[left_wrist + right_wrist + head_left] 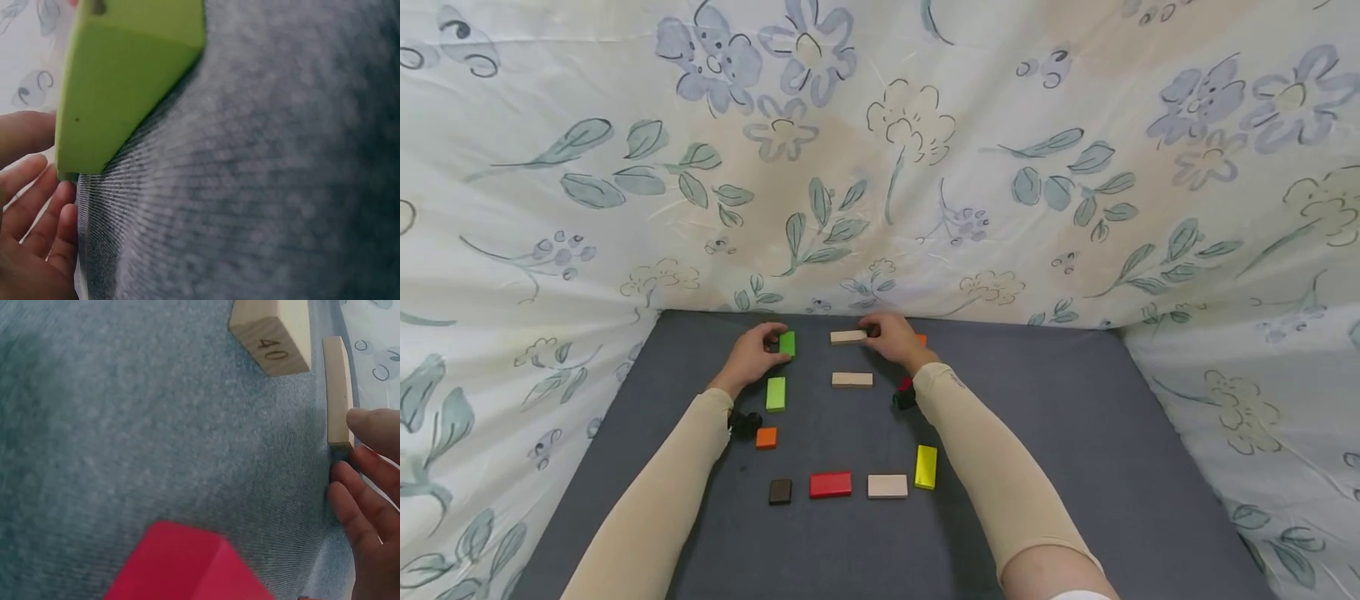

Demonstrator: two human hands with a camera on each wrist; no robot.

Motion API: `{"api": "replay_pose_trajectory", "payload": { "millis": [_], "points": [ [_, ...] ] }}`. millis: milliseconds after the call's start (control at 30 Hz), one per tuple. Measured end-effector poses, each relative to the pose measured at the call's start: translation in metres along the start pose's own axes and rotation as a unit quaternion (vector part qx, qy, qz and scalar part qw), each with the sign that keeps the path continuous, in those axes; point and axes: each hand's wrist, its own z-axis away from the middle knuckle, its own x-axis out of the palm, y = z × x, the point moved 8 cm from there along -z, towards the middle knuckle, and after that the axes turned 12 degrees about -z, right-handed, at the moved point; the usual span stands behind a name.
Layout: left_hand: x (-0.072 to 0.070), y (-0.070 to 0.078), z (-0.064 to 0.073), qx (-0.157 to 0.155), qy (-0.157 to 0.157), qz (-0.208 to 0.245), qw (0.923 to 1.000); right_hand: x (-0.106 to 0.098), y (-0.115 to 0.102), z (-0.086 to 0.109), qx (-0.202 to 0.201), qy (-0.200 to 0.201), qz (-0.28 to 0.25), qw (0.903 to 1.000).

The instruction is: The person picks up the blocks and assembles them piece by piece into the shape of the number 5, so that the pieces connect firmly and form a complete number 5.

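At the far edge of the grey surface, my left hand (754,354) pinches a green block (787,344) between thumb and fingers. In the left wrist view a lime-green block (125,87) in the foreground hides most of it. My right hand (891,340) holds the right end of a slim plain wooden block (847,337), lying sideways. Its thumb and fingertips are at that end in the right wrist view. A second wooden block (852,380), marked 40 on its end, lies nearer. Beside the right wrist are a partly hidden red block (187,562) and an orange block (922,339).
An orange block (767,437) lies below the lime-green one. Along the near side sit a dark brown block (780,492), a red block (831,485), a pale wooden block (887,487) and a yellow block (926,467). Floral cloth (880,250) rises behind the surface.
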Motion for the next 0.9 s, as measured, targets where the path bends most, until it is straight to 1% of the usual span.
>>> {"api": "replay_pose_trajectory", "payload": {
  "millis": [200,367,533,633,700,767,900],
  "points": [
    [0.001,-0.003,0.001,-0.002,-0.003,-0.007,1.0000,0.006,-0.002,-0.003,0.008,0.002,0.020,0.9998],
    [0.001,-0.004,0.000,0.000,-0.008,-0.008,0.9999,0.008,-0.001,-0.003,0.007,0.007,0.022,0.9997],
    [0.000,-0.001,0.002,0.005,-0.012,-0.009,0.9999,0.009,-0.002,0.000,0.010,0.017,0.026,0.9995],
    [-0.001,0.005,0.003,0.010,-0.013,-0.003,0.9999,0.008,-0.004,0.004,0.009,0.021,0.025,0.9994],
    [-0.001,0.012,0.002,0.014,-0.014,0.002,0.9998,0.005,-0.005,0.007,0.005,0.027,0.024,0.9993],
    [-0.002,0.020,0.001,0.019,-0.015,0.008,0.9997,0.001,-0.008,0.011,-0.001,0.037,0.016,0.9992],
    [-0.001,0.038,-0.003,0.036,-0.022,0.007,0.9991,-0.008,-0.012,0.019,0.003,0.046,0.000,0.9989]
  ]
}}
